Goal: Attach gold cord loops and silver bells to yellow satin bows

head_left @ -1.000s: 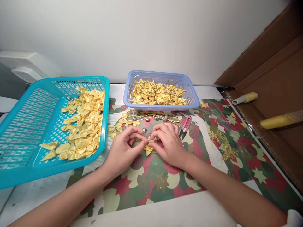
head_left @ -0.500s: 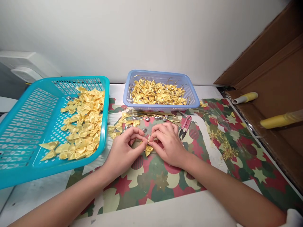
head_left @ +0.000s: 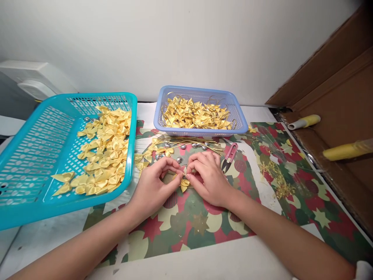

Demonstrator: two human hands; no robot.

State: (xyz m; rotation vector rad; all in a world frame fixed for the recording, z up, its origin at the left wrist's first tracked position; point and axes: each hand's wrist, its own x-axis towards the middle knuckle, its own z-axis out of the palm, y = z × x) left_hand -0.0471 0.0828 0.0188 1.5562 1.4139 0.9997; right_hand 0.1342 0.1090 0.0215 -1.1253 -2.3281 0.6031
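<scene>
My left hand [head_left: 153, 186] and my right hand [head_left: 208, 177] meet over the patterned paper [head_left: 198, 221], fingertips pinched together on one small yellow ribbon bow [head_left: 183, 183]. Just beyond my fingers lie several small silver heart beads [head_left: 183, 147], gold wire pieces [head_left: 192, 140] and a few loose bows [head_left: 145, 155]. Pink thread snips [head_left: 229, 155] lie right of my right hand. A tilted teal basket [head_left: 35, 155] at the left holds many yellow bows [head_left: 105, 151]. A lavender basket [head_left: 201, 111] at the back holds bows with gold wire.
Gold scraps [head_left: 275, 177] are scattered on the paper to the right. A brown cardboard wall [head_left: 338, 89] stands at the right with two yellow-handled tools [head_left: 304, 121] on it. A white wall runs behind and a white device [head_left: 35, 79] sits at the back left.
Both hands have stayed pinched on the bow, with only small finger shifts. The view has shifted slightly.
</scene>
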